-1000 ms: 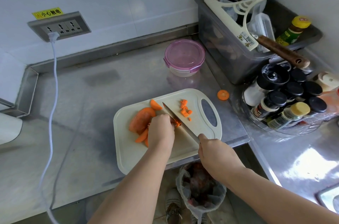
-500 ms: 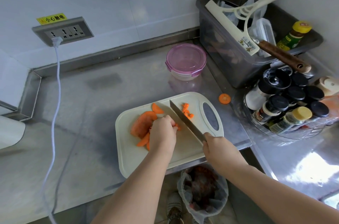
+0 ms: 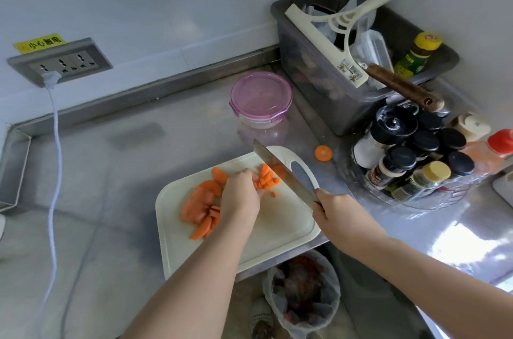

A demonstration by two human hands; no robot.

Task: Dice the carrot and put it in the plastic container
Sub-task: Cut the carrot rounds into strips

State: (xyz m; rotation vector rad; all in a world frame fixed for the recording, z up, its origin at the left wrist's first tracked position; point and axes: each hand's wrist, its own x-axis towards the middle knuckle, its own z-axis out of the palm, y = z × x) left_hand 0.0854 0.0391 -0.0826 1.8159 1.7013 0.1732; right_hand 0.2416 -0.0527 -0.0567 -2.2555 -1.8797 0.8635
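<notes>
A white cutting board (image 3: 280,225) lies at the steel counter's front edge. Orange carrot slabs and strips (image 3: 201,204) lie on its left part. A small heap of diced carrot (image 3: 267,178) sits near the board's far edge. My left hand (image 3: 241,194) rests over the board between the slabs and the dice, its fingertips at the heap. My right hand (image 3: 337,216) grips the handle of a cleaver (image 3: 283,171), whose blade stands just right of the dice. The round plastic container (image 3: 261,98) with a pink lid stands closed behind the board.
One carrot round (image 3: 323,152) lies on the counter right of the board. A grey bin (image 3: 327,83) with a squeegee and a rack of spice bottles (image 3: 416,161) crowd the right. A white cable (image 3: 54,161) hangs from the wall socket. A bagged waste bin (image 3: 302,291) sits below.
The cleaver has shifted right and further from me, past the diced heap. My left hand moved forward from the strips toward the dice. The heap now lies more gathered.
</notes>
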